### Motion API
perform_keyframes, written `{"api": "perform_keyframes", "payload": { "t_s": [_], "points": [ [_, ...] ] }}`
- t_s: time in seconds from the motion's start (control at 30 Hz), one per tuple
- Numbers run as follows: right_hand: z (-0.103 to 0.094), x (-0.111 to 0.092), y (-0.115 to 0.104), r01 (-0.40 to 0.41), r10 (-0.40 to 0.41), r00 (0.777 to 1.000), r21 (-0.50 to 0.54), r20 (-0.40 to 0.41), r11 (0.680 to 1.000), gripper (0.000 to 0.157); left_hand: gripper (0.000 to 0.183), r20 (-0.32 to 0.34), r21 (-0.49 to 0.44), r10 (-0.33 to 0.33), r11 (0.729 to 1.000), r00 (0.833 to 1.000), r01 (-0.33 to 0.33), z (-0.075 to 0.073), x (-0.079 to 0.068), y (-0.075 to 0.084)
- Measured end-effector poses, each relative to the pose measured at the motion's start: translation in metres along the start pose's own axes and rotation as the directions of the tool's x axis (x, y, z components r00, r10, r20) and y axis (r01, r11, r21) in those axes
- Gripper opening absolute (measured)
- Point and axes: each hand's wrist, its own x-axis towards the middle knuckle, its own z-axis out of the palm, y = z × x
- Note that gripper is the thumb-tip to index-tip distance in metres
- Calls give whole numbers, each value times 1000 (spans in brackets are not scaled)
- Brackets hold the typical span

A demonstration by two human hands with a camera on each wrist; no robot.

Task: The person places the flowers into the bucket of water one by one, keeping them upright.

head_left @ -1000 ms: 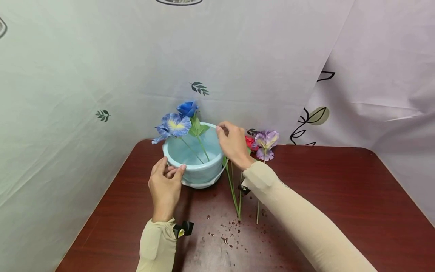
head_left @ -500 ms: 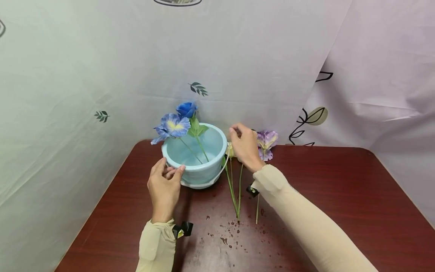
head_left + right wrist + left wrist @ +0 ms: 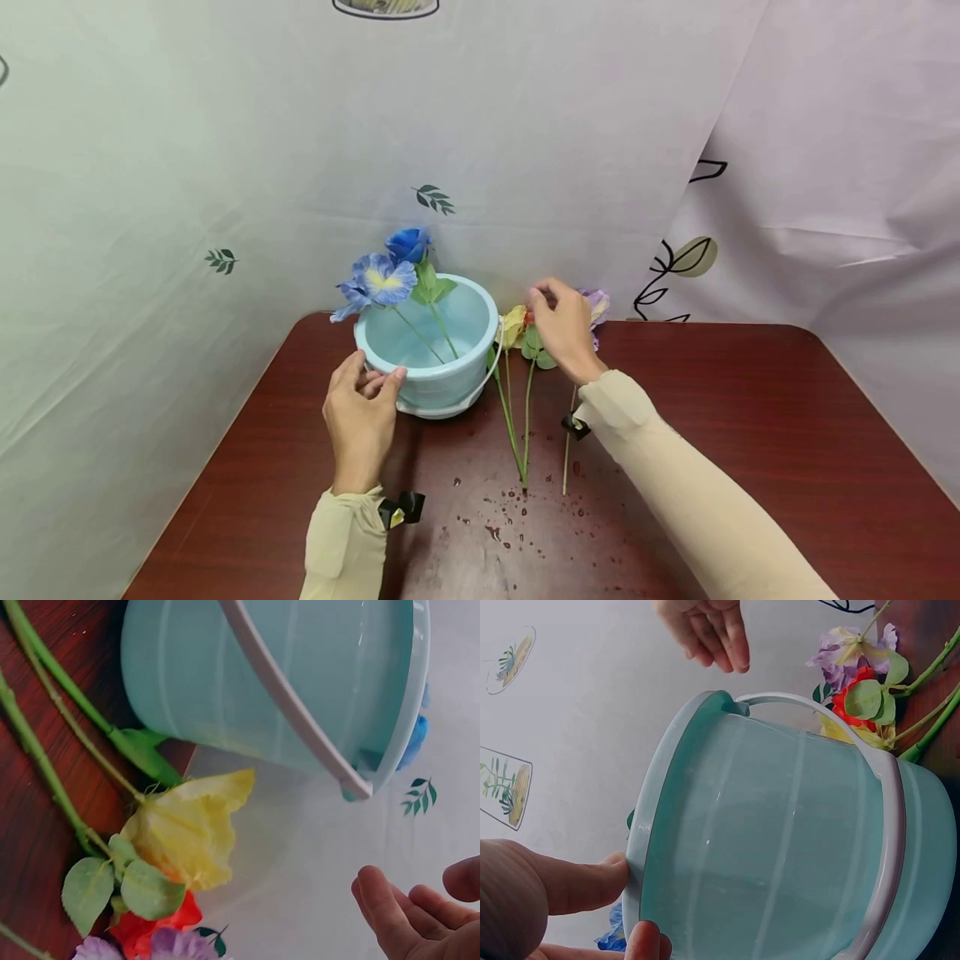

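A pale blue bucket (image 3: 438, 385) stands on the table, its white handle (image 3: 889, 825) hanging down in front. My left hand (image 3: 362, 433) pinches its near left rim between thumb and fingers. Inside lean two artificial flowers, a blue rose (image 3: 408, 244) and a blue and yellow iris (image 3: 381, 280), their heads above the rim. To the right of the bucket, my right hand (image 3: 564, 329) hovers with loosely bent fingers and holds nothing. Below it lie a yellow flower (image 3: 187, 829), a red flower (image 3: 146, 930) and a purple iris (image 3: 847, 656), partly hidden by the hand in the head view.
Green stems (image 3: 527, 425) of the lying flowers point toward the near side of the dark red table (image 3: 720, 417). Water drops (image 3: 492, 533) are scattered in front of them. A pale printed cloth (image 3: 300, 150) hangs close behind the table.
My right hand has moved away from the bucket's far right rim, rightward over the lying flowers, uncovering the yellow one. The left hand keeps its hold on the bucket.
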Motion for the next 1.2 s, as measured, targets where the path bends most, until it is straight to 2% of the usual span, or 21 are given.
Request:
{"api": "perform_keyframes", "payload": {
  "t_s": [0.4, 0.93, 1.2],
  "points": [
    [-15, -7, 13, -86, 85, 996, 23, 25, 996, 16, 59, -1, 5, -1, 1000, 1000, 1, 0, 0, 1],
    [-34, -21, 36, -152, 152, 988, -78, -6, 985, 20, 58, 11, 3, -3, 1000, 1000, 3, -1, -2, 3],
    [-40, -28, 48, -194, 193, 981, -116, -24, 974, 15, 57, 3, 5, 2, 1000, 1000, -2, 0, -2, 3]
  ]
}}
